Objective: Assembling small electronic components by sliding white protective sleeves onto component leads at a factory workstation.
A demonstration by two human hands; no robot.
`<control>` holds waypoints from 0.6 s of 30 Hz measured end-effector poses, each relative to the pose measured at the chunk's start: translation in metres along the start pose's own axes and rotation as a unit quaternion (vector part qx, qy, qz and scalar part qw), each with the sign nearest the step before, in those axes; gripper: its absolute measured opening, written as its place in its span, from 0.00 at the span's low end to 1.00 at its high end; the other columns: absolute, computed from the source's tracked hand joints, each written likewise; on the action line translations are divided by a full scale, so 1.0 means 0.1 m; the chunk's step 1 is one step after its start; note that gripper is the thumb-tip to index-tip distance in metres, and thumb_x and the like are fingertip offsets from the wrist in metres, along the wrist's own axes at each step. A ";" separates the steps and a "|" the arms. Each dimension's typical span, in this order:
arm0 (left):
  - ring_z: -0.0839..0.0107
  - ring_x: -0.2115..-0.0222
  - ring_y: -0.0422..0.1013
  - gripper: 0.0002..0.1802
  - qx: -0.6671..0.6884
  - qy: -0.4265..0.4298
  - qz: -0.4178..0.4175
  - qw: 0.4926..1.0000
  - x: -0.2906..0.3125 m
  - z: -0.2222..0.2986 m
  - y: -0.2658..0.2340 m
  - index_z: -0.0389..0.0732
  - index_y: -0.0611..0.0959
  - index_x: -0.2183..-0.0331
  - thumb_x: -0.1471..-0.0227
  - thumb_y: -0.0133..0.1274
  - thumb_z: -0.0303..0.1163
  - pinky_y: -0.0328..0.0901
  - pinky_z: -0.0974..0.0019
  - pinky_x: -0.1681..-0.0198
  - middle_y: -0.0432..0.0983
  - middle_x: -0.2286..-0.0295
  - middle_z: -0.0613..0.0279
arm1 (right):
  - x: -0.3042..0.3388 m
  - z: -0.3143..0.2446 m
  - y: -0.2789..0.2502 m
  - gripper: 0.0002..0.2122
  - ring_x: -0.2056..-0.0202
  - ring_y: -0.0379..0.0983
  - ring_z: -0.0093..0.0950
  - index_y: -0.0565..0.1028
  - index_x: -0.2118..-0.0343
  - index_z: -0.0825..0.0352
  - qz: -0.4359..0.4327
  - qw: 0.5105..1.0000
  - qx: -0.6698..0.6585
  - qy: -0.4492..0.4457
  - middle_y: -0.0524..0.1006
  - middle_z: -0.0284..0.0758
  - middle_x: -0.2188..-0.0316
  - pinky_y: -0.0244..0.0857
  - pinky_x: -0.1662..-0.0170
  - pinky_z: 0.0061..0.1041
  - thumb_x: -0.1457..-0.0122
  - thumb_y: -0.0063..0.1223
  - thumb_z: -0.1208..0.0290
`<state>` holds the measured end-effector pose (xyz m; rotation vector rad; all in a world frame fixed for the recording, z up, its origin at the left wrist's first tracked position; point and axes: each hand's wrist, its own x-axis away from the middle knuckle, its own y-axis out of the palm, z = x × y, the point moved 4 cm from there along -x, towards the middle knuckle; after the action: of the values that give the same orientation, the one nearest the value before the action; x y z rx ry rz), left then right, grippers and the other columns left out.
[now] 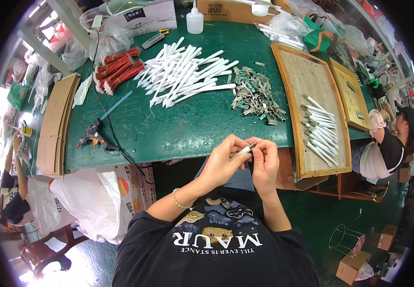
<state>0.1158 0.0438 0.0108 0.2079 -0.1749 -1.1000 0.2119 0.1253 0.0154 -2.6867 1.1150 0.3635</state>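
Observation:
Above my lap, at the near edge of the green table (178, 138), my left hand (223, 160) is closed on a short white plastic tube (242, 152). A small metallic piece (252, 145) sticks out of its upper end. My right hand (266, 162) pinches at that end; its fingertips partly hide the piece. Beyond my hands lies a heap of small circuit boards with metal ends (257, 95). Left of it is a large pile of white tubes (183, 71). A wooden-framed tray (290, 115) at the right holds several white tubes with metallic tips (321, 134).
Red wire bundles (118, 69) lie at the far left. A black glue gun (93, 134) with its cable rests nearer, beside stacked cardboard (56, 126). A white bottle (195, 22) stands at the back. A co-worker (391, 143) sits beyond a second wooden tray (345, 98).

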 end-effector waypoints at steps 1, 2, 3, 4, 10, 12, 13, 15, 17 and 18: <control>0.81 0.77 0.68 0.08 0.025 -0.017 -0.018 0.999 -0.01 0.03 0.01 0.34 0.68 0.64 0.46 0.50 0.22 0.64 0.78 0.75 0.74 0.72 0.60 | -0.01 -0.01 0.00 0.04 0.69 0.69 0.19 0.62 0.65 0.69 0.005 0.999 -0.036 0.020 0.72 0.42 0.60 0.66 0.65 0.16 0.37 0.40 0.74; 0.81 0.77 0.68 0.08 0.021 -0.016 -0.024 0.999 -0.04 0.05 0.02 0.34 0.68 0.64 0.46 0.50 0.22 0.64 0.78 0.75 0.74 0.72 0.60 | -0.03 -0.01 -0.02 0.05 0.69 0.69 0.19 0.62 0.65 0.69 0.009 0.996 -0.072 0.042 0.72 0.43 0.60 0.66 0.66 0.15 0.36 0.39 0.73; 0.81 0.78 0.68 0.08 0.028 -0.025 -0.038 0.999 -0.07 0.08 0.03 0.34 0.68 0.63 0.46 0.49 0.22 0.63 0.79 0.76 0.74 0.72 0.59 | -0.04 -0.02 -0.04 0.05 0.69 0.69 0.19 0.62 0.65 0.69 0.015 0.997 -0.072 0.038 0.72 0.43 0.60 0.66 0.66 0.15 0.36 0.39 0.73; 0.80 0.78 0.69 0.08 0.035 -0.033 -0.053 0.997 -0.10 0.10 0.04 0.34 0.68 0.63 0.46 0.49 0.23 0.63 0.79 0.77 0.74 0.73 0.59 | -0.04 0.00 -0.06 0.05 0.69 0.69 0.20 0.62 0.64 0.69 0.015 0.991 -0.112 0.065 0.72 0.43 0.60 0.67 0.64 0.17 0.36 0.39 0.72; 0.74 0.74 0.73 0.10 0.124 -0.049 -0.070 0.989 -0.18 0.08 0.16 0.35 0.67 0.62 0.46 0.49 0.24 0.66 0.76 0.71 0.76 0.71 0.54 | -0.14 -0.24 -0.27 0.07 0.59 0.71 0.28 0.62 0.60 0.68 0.105 0.971 -0.207 0.058 0.71 0.43 0.58 0.65 0.53 0.26 0.36 0.40 0.71; 0.69 0.64 0.73 0.11 0.127 -0.045 -0.076 0.988 -0.16 0.07 0.27 0.36 0.66 0.60 0.45 0.48 0.25 0.65 0.70 0.60 0.76 0.68 0.52 | -0.06 -0.24 -0.32 0.11 0.57 0.68 0.27 0.61 0.55 0.71 0.070 0.987 -0.139 0.030 0.69 0.41 0.55 0.63 0.52 0.24 0.39 0.43 0.77; 0.68 0.59 0.70 0.13 0.149 0.021 -0.027 0.988 -0.16 0.12 0.31 0.37 0.65 0.58 0.44 0.48 0.26 0.63 0.68 0.55 0.76 0.66 0.52 | 0.00 -0.23 -0.37 0.16 0.55 0.67 0.27 0.59 0.51 0.71 0.043 0.994 -0.085 0.058 0.67 0.40 0.54 0.62 0.52 0.25 0.42 0.47 0.78; 0.65 0.46 0.60 0.23 0.179 0.069 0.013 0.981 -0.12 0.20 0.36 0.38 0.60 0.48 0.43 0.47 0.29 0.54 0.63 0.45 0.75 0.60 0.51 | 0.10 -0.29 -0.39 0.18 0.58 0.70 0.27 0.64 0.52 0.71 0.026 0.998 0.019 0.044 0.71 0.39 0.59 0.64 0.54 0.24 0.46 0.54 0.78; 0.67 0.48 0.62 0.26 0.203 0.079 0.004 0.976 -0.09 0.19 0.52 0.39 0.57 0.46 0.43 0.47 0.29 0.57 0.65 0.47 0.74 0.58 0.50 | 0.18 -0.42 -0.41 0.13 0.64 0.72 0.27 0.72 0.60 0.71 0.013 0.991 0.132 0.025 0.75 0.38 0.65 0.66 0.59 0.25 0.49 0.57 0.77; 0.69 0.50 0.64 0.30 0.223 0.092 0.002 0.971 -0.08 0.19 0.60 0.40 0.54 0.43 0.43 0.47 0.28 0.59 0.67 0.49 0.73 0.57 0.49 | 0.22 -0.39 -0.45 0.10 0.67 0.72 0.30 0.74 0.63 0.70 0.009 0.989 0.146 0.033 0.75 0.37 0.68 0.66 0.63 0.26 0.49 0.57 0.77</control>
<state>0.1590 0.0758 0.0436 0.7092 -0.2559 -1.0207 0.2642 0.1307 0.0503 -2.4480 1.1137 0.1030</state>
